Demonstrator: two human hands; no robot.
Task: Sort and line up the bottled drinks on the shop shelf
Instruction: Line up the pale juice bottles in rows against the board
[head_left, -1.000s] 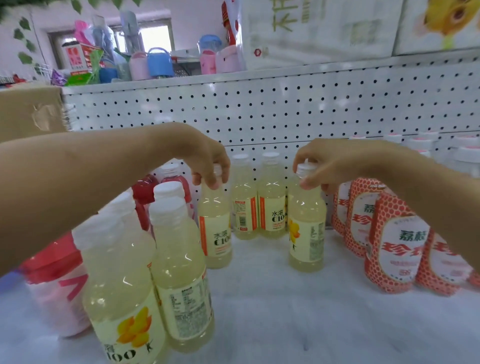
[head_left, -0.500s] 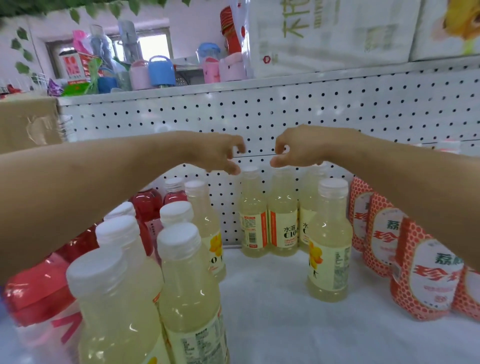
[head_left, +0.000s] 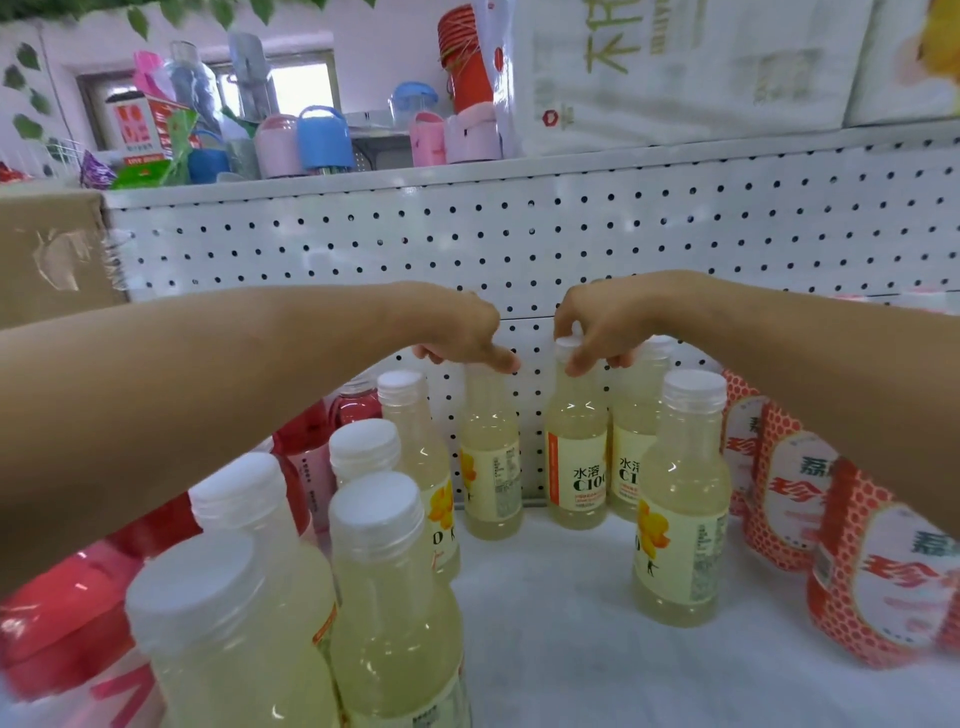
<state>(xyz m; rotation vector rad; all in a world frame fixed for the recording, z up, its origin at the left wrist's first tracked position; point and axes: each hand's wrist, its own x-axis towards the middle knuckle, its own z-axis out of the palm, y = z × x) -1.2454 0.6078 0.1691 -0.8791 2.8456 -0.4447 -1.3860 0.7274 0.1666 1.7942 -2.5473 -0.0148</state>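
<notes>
At shelf (head_left: 545, 649) back: left hand (head_left: 462, 332) fingers grasp left bottle (head_left: 491, 457) cap; right hand (head_left: 608, 322) fingers pinch right bottle (head_left: 576, 447) cap; both upright.

Left hand (head_left: 462, 332) hides cap of left back bottle (head_left: 489, 457); grip unclear. Right hand (head_left: 597, 322) half covers middle back bottle (head_left: 576, 447) cap. Red bottles (head_left: 311, 447) partly behind left forearm. Front bottle (head_left: 234, 639) cut at bottom edge.

Colour check, left to right:
Red bottles (head_left: 306, 441) left; drink bottles (head_left: 680, 467) pale yellow, white caps (head_left: 695, 389), cream labels (head_left: 675, 551) with yellow flower; honeycomb bottles (head_left: 878, 582) right, red on white; pegboard (head_left: 519, 239) white, black dot grid.
</notes>
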